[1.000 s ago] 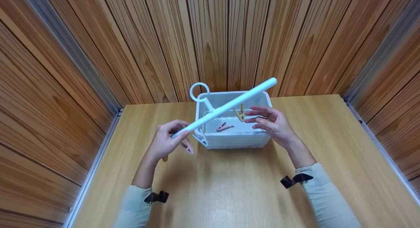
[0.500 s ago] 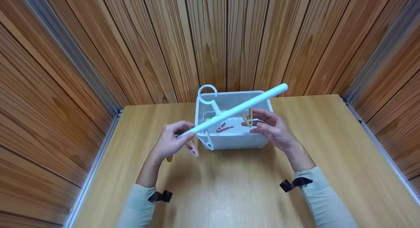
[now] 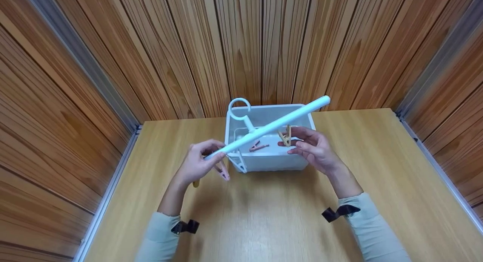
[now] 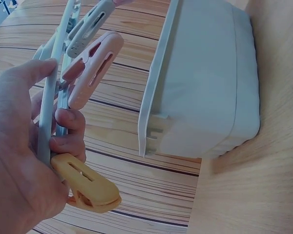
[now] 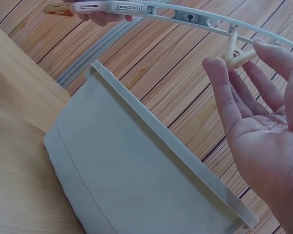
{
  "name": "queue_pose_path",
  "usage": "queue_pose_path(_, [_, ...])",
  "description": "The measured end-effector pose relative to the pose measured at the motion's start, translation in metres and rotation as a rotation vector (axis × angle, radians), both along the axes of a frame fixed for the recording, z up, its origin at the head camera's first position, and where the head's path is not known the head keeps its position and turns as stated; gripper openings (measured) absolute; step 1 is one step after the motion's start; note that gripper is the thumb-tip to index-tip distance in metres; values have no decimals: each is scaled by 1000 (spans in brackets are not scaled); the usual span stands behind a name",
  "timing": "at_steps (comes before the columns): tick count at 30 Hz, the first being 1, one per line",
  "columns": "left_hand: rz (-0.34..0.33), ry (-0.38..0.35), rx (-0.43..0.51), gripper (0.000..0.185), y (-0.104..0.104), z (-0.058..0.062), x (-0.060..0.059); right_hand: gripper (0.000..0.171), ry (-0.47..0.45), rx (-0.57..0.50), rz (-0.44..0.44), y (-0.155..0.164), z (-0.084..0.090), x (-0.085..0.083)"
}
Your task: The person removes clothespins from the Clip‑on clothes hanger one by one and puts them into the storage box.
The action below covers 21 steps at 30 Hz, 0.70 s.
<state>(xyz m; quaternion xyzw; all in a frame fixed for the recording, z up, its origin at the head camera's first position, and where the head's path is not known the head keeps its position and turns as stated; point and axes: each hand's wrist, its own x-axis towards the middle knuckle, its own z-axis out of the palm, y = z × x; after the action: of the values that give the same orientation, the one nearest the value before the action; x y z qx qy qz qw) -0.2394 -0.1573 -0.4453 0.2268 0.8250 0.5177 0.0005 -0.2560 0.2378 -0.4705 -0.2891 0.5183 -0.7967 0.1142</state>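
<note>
My left hand (image 3: 200,160) grips one end of a pale blue clothes hanger (image 3: 275,124), thumb along the bar. It slants up to the right, its hook (image 3: 239,108) above the bar. A yellow clothespin (image 4: 90,185), a pink clothespin (image 4: 95,70) and a grey-white clothespin (image 4: 90,28) hang from the hanger around this hand. Toward the other end hangs a beige clothespin (image 5: 237,56), one leg reaching up to the bar. My right hand (image 3: 311,145) holds this clothespin between thumb and fingertips.
Behind and below the hanger, a white plastic bin (image 3: 269,164) stands on the wooden table (image 3: 260,216). Inside it lies another pink clothespin (image 3: 258,146). Wood-panelled walls (image 3: 249,47) enclose the table at the back and sides.
My left hand and the hanger have shifted right and slightly down toward my right hand. The beige clothespin, earlier left of the right fingertips, is now between them. Little differs over the last half second.
</note>
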Motion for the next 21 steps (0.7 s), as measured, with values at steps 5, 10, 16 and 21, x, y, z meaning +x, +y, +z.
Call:
queue_pose_path(5, [1,-9,-6,23,-1,0,0,48,47,4,0,-2,-2,-1])
queue_pose_path(10, [2,-17,-7,23,-1,-1,0,48,53,7,1,-4,-2,-2])
queue_pose_path(16, [19,-11,-18,23,1,-1,0,45,44,-27,39,-5,-3,-1])
queue_pose_path(21, [23,-2,-24,22,1,0,0,47,44,-11,60,-6,-4,-1])
